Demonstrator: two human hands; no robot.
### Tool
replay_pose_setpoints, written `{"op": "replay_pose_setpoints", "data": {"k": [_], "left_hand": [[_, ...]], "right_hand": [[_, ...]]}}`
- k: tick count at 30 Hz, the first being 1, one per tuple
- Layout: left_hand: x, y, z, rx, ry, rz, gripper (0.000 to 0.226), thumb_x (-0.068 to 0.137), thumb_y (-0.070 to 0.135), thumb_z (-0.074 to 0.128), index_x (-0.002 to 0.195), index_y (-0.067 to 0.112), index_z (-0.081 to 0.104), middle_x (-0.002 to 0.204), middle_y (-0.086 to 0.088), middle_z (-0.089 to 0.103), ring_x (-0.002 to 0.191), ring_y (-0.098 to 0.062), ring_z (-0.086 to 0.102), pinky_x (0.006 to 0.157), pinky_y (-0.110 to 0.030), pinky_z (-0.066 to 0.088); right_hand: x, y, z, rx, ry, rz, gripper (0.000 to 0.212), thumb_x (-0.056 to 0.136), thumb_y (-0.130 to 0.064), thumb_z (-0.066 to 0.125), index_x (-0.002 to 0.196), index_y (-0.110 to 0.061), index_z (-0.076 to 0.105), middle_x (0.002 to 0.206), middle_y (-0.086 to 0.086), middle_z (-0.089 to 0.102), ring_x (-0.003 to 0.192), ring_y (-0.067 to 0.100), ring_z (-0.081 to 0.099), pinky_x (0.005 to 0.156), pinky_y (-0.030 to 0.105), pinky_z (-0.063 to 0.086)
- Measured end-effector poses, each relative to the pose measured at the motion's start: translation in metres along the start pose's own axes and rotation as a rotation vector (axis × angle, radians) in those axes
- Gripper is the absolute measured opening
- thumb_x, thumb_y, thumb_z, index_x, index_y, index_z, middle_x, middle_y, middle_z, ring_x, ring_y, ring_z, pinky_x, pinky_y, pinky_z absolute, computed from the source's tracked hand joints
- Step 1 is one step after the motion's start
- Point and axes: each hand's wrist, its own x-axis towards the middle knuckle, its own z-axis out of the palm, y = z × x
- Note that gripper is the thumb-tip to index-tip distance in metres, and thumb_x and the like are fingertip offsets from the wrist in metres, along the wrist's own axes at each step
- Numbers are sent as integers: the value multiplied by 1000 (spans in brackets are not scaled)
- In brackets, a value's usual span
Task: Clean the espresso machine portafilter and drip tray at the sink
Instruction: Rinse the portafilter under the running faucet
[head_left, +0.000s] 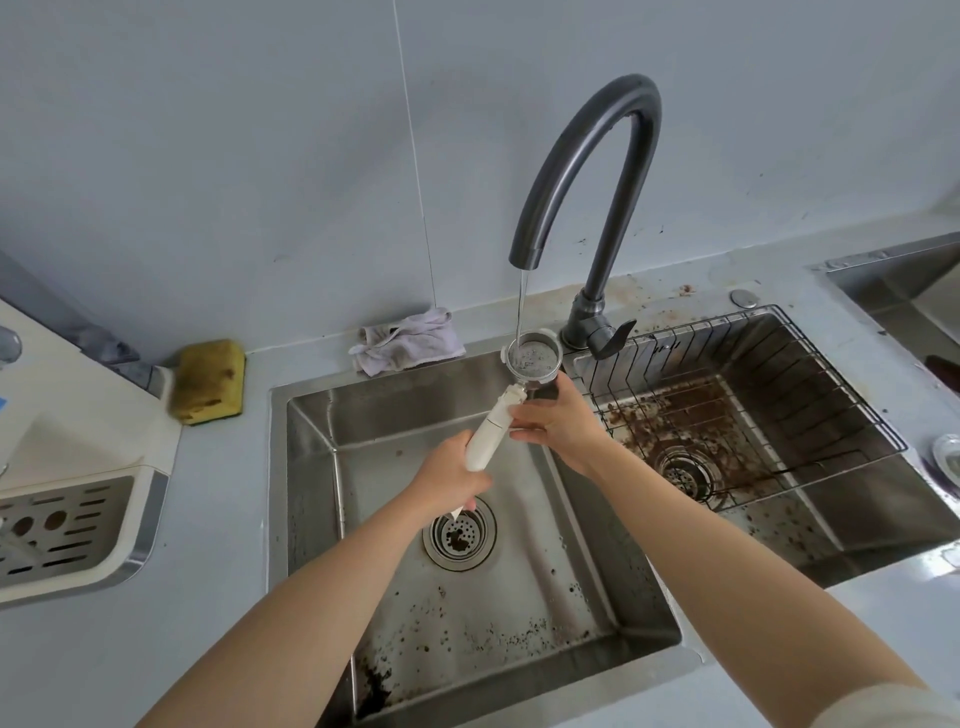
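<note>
A portafilter (532, 359) with a steel basket and a white handle is held over the left sink basin (613, 582), basket up under a thin stream of water from the dark curved faucet (587, 171). My left hand (451, 475) is shut on the lower end of the white handle. My right hand (558, 422) touches the handle's upper end just below the basket, fingers spread. The espresso machine's drip tray (62, 530), with a slotted metal grate, sits in the machine at the far left.
Coffee grounds speckle the left basin around its drain (460, 532). The right basin (810, 499) holds a wire rack (779, 364) and heavy grounds. A yellow sponge (210, 382) and a crumpled cloth (408, 340) lie on the counter behind the sink.
</note>
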Motion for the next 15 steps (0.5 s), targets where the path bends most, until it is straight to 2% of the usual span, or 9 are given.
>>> {"op": "replay_pose_setpoints", "data": {"k": [2,7,10,12,15], "left_hand": [[0,-1,2,-10,-11,-5,37,78,0,58,113,9,48,73,-3,51,32,-5,47,37,-17,39],[-4,-5,3,30,33,-4,34,79,2,57,111,11,48,88,-8,53,43,-14,51,39,-19,43],[-7,-8,2,61,82,-4,27,79,4,57,101,14,46,83,-4,52,46,-16,53,42,-24,47],[-7,-9,0,71,106,-14,26,78,4,57,102,11,48,81,-2,51,47,-18,54,46,-31,50],[-9,-10,-2,80,122,-22,27,77,4,58,103,4,50,78,0,50,47,-18,54,48,-33,49]], "right_hand": [[-1,1,-1,-14,5,2,44,81,11,60,115,-9,40,87,7,59,68,19,61,57,23,57],[0,7,2,14,-13,8,48,81,11,60,119,-10,39,89,9,60,73,20,62,62,24,57],[-1,9,8,32,-30,-1,47,82,12,58,119,-11,40,87,7,61,74,19,62,64,24,57],[-2,10,13,51,-40,-9,46,82,12,57,118,-12,40,87,5,61,76,18,62,65,25,57],[-3,14,20,76,-36,-12,51,83,12,55,126,-11,39,87,3,63,79,15,62,67,25,57]]}}
